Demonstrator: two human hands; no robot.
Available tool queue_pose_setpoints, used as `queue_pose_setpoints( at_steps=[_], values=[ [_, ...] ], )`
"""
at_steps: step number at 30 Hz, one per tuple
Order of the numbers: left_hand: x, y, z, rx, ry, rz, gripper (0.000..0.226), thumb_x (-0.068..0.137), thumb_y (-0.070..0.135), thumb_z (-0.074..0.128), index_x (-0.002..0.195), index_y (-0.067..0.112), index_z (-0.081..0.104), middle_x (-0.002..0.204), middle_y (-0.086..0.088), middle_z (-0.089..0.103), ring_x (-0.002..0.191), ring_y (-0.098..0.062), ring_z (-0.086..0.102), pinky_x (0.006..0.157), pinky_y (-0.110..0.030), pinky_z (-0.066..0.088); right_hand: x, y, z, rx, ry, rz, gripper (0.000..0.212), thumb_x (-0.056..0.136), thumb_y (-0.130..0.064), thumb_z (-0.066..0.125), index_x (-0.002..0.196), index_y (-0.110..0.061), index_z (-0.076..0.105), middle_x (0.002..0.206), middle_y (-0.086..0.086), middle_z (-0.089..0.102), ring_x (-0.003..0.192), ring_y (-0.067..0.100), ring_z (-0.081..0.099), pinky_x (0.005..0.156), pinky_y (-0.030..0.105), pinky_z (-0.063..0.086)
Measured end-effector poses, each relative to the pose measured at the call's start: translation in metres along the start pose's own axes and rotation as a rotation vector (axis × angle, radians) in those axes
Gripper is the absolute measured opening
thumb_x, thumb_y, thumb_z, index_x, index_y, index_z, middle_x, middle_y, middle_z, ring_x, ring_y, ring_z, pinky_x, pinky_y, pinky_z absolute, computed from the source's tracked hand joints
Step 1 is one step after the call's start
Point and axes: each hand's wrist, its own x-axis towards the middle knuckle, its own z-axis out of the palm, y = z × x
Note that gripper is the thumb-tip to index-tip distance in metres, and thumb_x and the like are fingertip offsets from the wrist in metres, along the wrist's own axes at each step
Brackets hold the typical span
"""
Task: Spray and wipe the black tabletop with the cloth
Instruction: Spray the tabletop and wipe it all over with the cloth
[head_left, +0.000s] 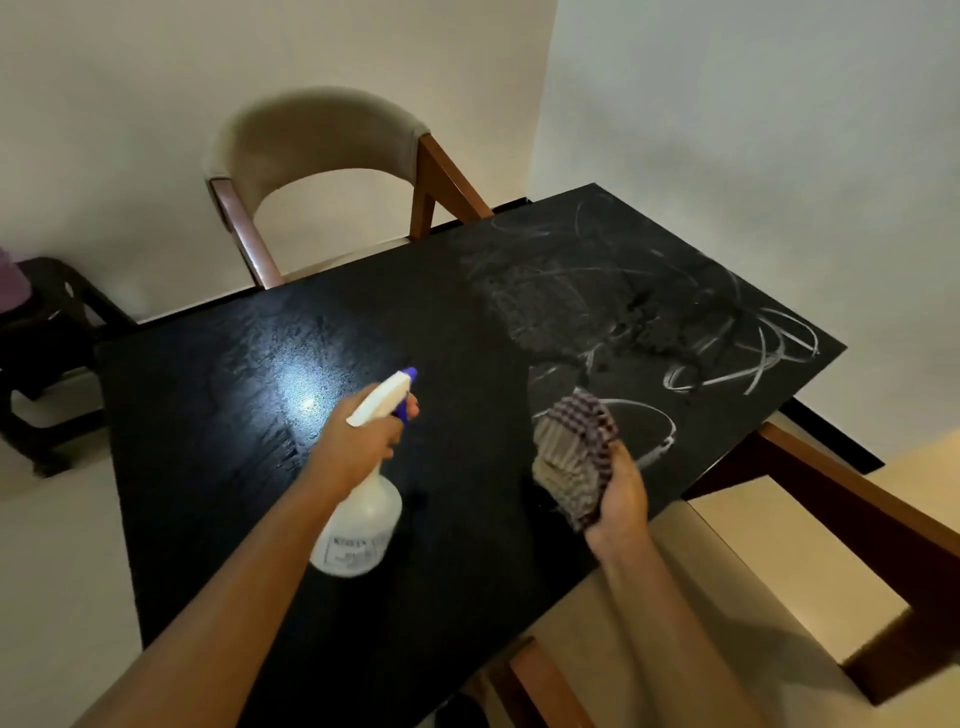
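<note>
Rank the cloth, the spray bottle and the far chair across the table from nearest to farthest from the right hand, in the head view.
1. Cloth: held in the right hand.
2. Bottle: to its left, in the left hand.
3. Far chair: across the tabletop, at its far side.

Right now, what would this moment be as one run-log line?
left hand grips spray bottle | right hand holds checked cloth | black tabletop: white streaks on right part

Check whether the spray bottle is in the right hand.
No, the left hand grips the spray bottle, while the right hand holds the checked cloth.
</note>
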Motion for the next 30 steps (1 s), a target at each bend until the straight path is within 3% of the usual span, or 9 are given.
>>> queue_pose_setpoints(
  at_steps=[3, 6, 9, 13, 16, 19, 24, 27, 30],
  values=[
    [-0.030, -0.005, 0.021, 0.037, -0.127, -0.179, 0.048, 0.049, 0.009, 0.048, 0.091, 0.017, 0.071, 0.092, -0.002, 0.072, 0.079, -0.015, 0.059, 0.057, -0.024, 0.042, -0.003, -0.018, -0.021, 0.137, 0.140, 0.015, 0.037, 0.103, -0.035, 0.035, 0.117, -0.017, 0.063, 0.102, 0.007, 0.074, 0.094, 0.026, 0.070, 0.075, 0.041, 0.059],
    [-0.052, -0.018, 0.043, 0.093, -0.232, -0.286, 0.051, 0.053, 0.009, 0.050, 0.099, 0.016, 0.071, 0.088, -0.001, 0.071, 0.080, -0.016, 0.059, 0.057, -0.025, 0.041, -0.002, -0.030, -0.037, 0.161, 0.153, -0.031, 0.039, 0.103, -0.038, 0.032, 0.115, -0.015, 0.062, 0.090, 0.004, 0.076, 0.102, 0.027, 0.065, 0.083, 0.042, 0.056],
    [-0.061, -0.032, 0.062, 0.160, -0.270, -0.338, 0.028, 0.073, 0.001, 0.054, 0.090, 0.017, 0.070, 0.084, -0.005, 0.068, 0.073, -0.017, 0.058, 0.056, -0.027, 0.044, 0.002, -0.033, -0.049, 0.126, 0.135, -0.067, 0.040, 0.103, -0.038, 0.032, 0.116, -0.016, 0.062, 0.105, 0.006, 0.072, 0.110, 0.026, 0.060, 0.099, 0.045, 0.046],
    [-0.066, -0.044, 0.080, 0.307, -0.197, -0.360, 0.014, 0.077, 0.005, 0.057, 0.079, 0.017, 0.066, 0.067, -0.004, 0.065, 0.060, -0.016, 0.058, 0.050, -0.026, 0.044, 0.007, -0.030, -0.063, -0.027, 0.140, -0.144, 0.039, 0.102, -0.034, 0.036, 0.134, -0.020, 0.053, 0.130, 0.007, 0.059, 0.119, 0.025, 0.055, 0.104, 0.046, 0.040],
    [-0.069, -0.045, 0.086, 0.310, -0.113, -0.351, 0.012, 0.076, 0.007, 0.056, 0.074, 0.015, 0.065, 0.059, -0.004, 0.061, 0.051, -0.017, 0.055, 0.049, -0.026, 0.043, 0.011, -0.023, -0.073, -0.326, 0.171, -0.273, 0.037, 0.102, -0.027, 0.040, 0.137, -0.022, 0.050, 0.131, 0.003, 0.057, 0.121, 0.021, 0.052, 0.106, 0.043, 0.039],
    [-0.075, -0.040, 0.083, 0.213, -0.071, -0.276, 0.016, 0.075, 0.002, 0.059, 0.074, 0.016, 0.068, 0.067, -0.009, 0.067, 0.059, -0.018, 0.059, 0.052, -0.029, 0.046, 0.015, -0.002, -0.084, -0.836, 0.149, -0.367, 0.039, 0.102, -0.030, 0.041, 0.141, -0.028, 0.043, 0.134, 0.001, 0.053, 0.121, 0.019, 0.051, 0.105, 0.044, 0.040],
    [-0.078, -0.025, 0.073, -0.013, 0.033, -0.068, 0.034, 0.060, 0.008, 0.050, 0.085, 0.017, 0.072, 0.084, -0.001, 0.072, 0.071, -0.009, 0.061, 0.057, -0.024, 0.048, 0.023, 0.052, -0.087, -1.679, -0.326, -0.752, 0.041, 0.092, -0.027, 0.045, 0.131, -0.025, 0.056, 0.137, -0.002, 0.056, 0.132, 0.019, 0.045, 0.115, 0.052, 0.021],
    [-0.072, -0.025, 0.069, -0.036, 0.109, 0.031, 0.036, 0.064, 0.006, 0.050, 0.090, 0.018, 0.072, 0.088, 0.005, 0.073, 0.079, -0.003, 0.064, 0.063, -0.023, 0.051, 0.040, 0.060, -0.079, -1.857, -0.476, -0.849, 0.047, 0.088, -0.038, 0.040, 0.132, -0.030, 0.055, 0.140, -0.008, 0.053, 0.134, 0.016, 0.044, 0.107, 0.061, 0.027],
    [-0.065, -0.027, 0.067, -0.007, 0.184, 0.091, 0.034, 0.075, -0.006, 0.055, 0.092, 0.017, 0.072, 0.094, 0.009, 0.073, 0.089, -0.005, 0.067, 0.073, -0.027, 0.054, 0.084, 0.042, -0.060, -1.923, -0.429, -0.811, 0.051, 0.095, -0.041, 0.038, 0.145, -0.031, 0.038, 0.153, -0.008, 0.035, 0.144, 0.015, 0.024, 0.113, 0.059, 0.014]
  ],
)
